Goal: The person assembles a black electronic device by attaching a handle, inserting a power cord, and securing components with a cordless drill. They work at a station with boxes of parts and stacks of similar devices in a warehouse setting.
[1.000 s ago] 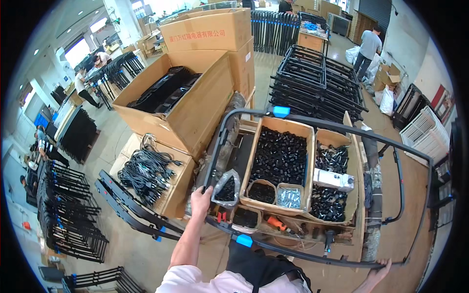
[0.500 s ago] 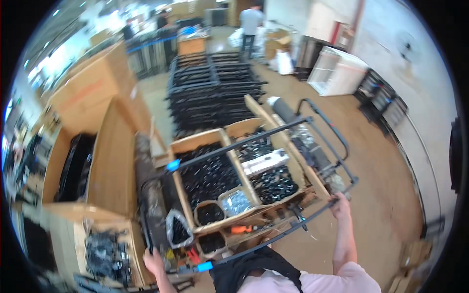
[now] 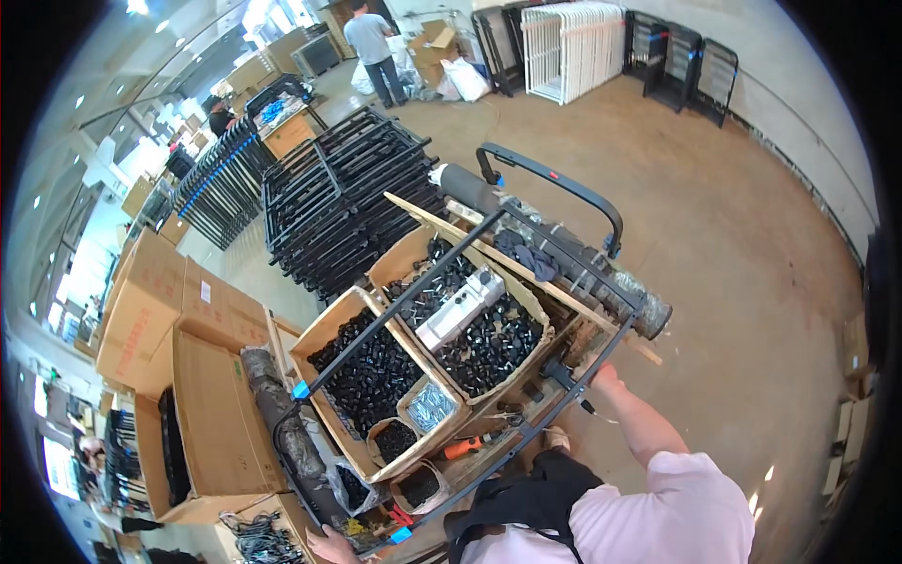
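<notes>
Black metal frame (image 3: 526, 244) swung round since a moment ago, left hand (image 3: 331, 545) closed on its near corner, right hand (image 3: 606, 376) gripping the opposite side rail, cardboard boxes of black parts (image 3: 413, 348) beneath.

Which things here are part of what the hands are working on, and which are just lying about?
In hand:
- large black metal tube frame
- left hand and right hand, each at a frame edge

Lying about:
- open cardboard boxes of small black parts
- stacked black metal frames
- white wire racks
</notes>
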A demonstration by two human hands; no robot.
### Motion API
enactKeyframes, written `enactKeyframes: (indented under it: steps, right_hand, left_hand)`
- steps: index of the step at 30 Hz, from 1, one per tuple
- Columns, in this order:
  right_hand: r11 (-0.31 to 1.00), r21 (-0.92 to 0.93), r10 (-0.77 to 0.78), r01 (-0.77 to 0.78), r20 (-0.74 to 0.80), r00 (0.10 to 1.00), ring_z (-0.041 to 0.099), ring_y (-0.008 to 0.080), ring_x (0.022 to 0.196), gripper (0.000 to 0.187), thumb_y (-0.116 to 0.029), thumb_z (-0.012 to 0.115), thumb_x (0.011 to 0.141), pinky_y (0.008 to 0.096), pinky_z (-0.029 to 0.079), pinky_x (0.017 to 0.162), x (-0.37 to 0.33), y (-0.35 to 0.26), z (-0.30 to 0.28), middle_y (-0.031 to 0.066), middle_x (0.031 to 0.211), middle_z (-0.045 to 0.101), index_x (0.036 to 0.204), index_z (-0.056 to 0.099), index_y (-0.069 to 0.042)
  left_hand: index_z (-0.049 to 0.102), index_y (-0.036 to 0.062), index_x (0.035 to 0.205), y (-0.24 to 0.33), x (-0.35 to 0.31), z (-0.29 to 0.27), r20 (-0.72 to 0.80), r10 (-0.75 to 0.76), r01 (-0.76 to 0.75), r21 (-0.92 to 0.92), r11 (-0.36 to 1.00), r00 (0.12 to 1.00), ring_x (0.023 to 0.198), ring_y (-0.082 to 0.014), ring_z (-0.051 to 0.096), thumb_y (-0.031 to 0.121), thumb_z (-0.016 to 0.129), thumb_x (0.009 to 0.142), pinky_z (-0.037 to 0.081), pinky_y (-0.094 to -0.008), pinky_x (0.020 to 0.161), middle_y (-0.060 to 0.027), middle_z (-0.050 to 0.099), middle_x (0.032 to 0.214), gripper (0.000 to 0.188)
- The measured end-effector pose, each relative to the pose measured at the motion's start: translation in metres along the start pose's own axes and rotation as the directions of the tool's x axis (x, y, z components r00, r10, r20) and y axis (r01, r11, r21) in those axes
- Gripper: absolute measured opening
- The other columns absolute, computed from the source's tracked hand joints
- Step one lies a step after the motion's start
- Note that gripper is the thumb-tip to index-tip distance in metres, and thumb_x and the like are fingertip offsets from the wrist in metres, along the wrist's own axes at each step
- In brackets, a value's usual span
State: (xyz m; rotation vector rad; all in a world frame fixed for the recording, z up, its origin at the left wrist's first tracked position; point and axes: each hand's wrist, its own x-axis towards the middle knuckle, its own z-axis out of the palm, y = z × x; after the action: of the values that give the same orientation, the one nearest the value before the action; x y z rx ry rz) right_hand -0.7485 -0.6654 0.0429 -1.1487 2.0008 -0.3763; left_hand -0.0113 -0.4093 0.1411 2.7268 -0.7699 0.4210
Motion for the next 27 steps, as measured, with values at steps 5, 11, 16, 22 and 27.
enactKeyframes:
  steps: [5,11,16,22,27]
  right_hand:
    - [0.874,-0.444,-0.216,0.198,0.010,0.976,0.071,0.0411,0.114,0.043,-0.033,0.075,0.087,0.0474,0.059,0.098,0.017,-0.027,0.074,0.0260,0.122,0.071,0.109,0.075,0.004]
    - [0.789,-0.547,-0.272,0.280,0.097,0.957,0.069,0.0371,0.122,0.035,-0.018,0.061,0.093,0.0469,0.062,0.093,0.051,-0.006,0.075,0.0234,0.122,0.071,0.120,0.069,0.002]
    - [0.793,-0.491,-0.311,0.360,0.183,0.933,0.076,0.0410,0.100,0.038,-0.028,0.064,0.090,0.0498,0.061,0.088,-0.037,-0.012,-0.022,0.0243,0.104,0.076,0.114,0.068,0.002]
    - [0.841,-0.392,-0.239,0.373,0.350,0.906,0.075,0.0415,0.093,0.037,-0.034,0.067,0.090,0.0528,0.059,0.086,-0.137,0.025,-0.139,0.0238,0.094,0.077,0.105,0.071,-0.001]
    - [0.964,-0.194,-0.131,0.183,0.251,0.959,0.075,0.0415,0.087,0.040,-0.039,0.069,0.090,0.0536,0.058,0.081,-0.187,-0.011,-0.240,0.0265,0.089,0.074,0.091,0.073,0.001]
  left_hand:
    - [0.066,-0.0033,0.135,0.086,-0.044,-0.054,0.060,0.085,-0.031,-0.612,0.791,0.995,0.109,-0.0333,0.069,0.015,0.064,0.105,0.055,-0.0403,0.097,-0.0219,0.071,0.125,0.035]
    - [0.075,-0.0049,0.118,0.287,-0.141,-0.094,0.281,0.619,-0.279,-0.706,0.651,0.734,0.091,-0.0217,0.075,0.010,0.065,0.104,0.058,-0.0348,0.083,-0.0155,0.079,0.100,0.023]
    - [0.075,-0.0019,0.121,0.341,-0.172,-0.079,0.323,0.809,-0.379,-0.757,0.532,0.491,0.098,-0.0183,0.076,0.012,0.060,0.109,0.059,-0.0318,0.088,-0.0145,0.080,0.103,0.024]
    - [0.071,-0.0019,0.128,0.452,-0.228,-0.081,0.508,0.831,0.128,-0.861,0.492,0.225,0.103,-0.0153,0.074,0.018,0.058,0.112,0.057,-0.0298,0.093,-0.0106,0.078,0.111,0.029]
    - [0.070,-0.0016,0.130,0.566,-0.294,-0.095,0.283,0.958,0.176,-0.942,0.286,-0.043,0.107,-0.0182,0.073,0.020,0.058,0.112,0.056,-0.0321,0.097,-0.0095,0.078,0.114,0.031]
